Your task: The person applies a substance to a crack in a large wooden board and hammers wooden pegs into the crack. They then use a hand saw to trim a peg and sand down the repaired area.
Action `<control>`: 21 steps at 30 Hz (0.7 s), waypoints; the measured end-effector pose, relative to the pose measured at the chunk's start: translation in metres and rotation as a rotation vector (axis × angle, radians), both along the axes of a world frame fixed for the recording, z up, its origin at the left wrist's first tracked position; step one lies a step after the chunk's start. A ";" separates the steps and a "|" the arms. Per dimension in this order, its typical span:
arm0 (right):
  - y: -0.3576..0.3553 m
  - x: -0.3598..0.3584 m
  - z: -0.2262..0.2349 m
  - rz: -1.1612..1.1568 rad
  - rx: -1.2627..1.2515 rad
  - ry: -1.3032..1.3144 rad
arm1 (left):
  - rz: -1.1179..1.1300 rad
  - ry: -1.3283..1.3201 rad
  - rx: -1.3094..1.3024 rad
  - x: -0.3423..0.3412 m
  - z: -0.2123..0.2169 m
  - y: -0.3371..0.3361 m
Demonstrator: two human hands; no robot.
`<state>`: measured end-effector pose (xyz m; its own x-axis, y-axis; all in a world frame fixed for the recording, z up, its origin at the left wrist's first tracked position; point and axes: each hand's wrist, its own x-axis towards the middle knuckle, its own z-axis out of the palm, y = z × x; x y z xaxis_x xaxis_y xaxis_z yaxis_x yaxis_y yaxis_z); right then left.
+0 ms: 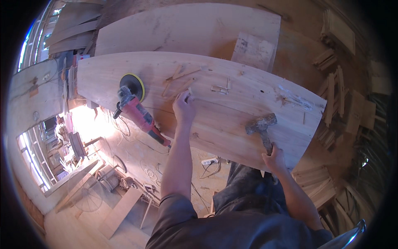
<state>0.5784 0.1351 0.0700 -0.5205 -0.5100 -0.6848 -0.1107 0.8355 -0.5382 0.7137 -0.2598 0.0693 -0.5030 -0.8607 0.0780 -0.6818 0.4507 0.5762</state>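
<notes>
A long wooden slab (232, 124) lies crosswise in front of the person. Over its right half, close to its near edge, the right hand (274, 159) is wrapped around the handle of a worn hammer (262, 124), whose head points toward the slab's far side (whether that head rests on the wood or hangs just above it, I cannot tell). The left hand (184, 108) is over the slab's middle, its fingers curled in, with what looks like a small pale sliver of wood (190, 90) pinched at the fingertips.

On the slab's left half lies a red angle polisher (139, 114), its round backing pad (132, 85), dark with a yellow rim, toward the slab's far edge and its tail end reaching the slab's near edge. Loose wooden strips (184, 74) lie on the slab's middle, some of them crossing, just beyond and to the left of the left hand. On the slab's right half there is a dark knot or hole (262, 91), and nearer the slab's right end a whitish streaked patch (292, 99).

Beyond the slab's far edge lies a second broad wooden panel (174, 25), with a smaller board (253, 52) at its right. Stacked boards (340, 31) stand well to the right of the slab, and below the slab's near edge is a white power strip (210, 161)
</notes>
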 end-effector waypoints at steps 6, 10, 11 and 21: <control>0.006 -0.002 -0.017 0.002 0.045 -0.020 | 0.001 -0.130 0.329 -0.026 0.010 -0.007; 0.024 0.009 -0.047 0.141 0.031 -0.053 | -0.092 0.063 0.171 0.013 -0.064 -0.019; 0.008 -0.001 -0.024 0.224 0.127 -0.179 | -0.086 0.021 0.226 0.013 -0.054 -0.018; -0.011 -0.001 -0.006 -0.035 -0.142 -0.106 | -0.150 -0.233 -0.129 0.091 -0.094 -0.066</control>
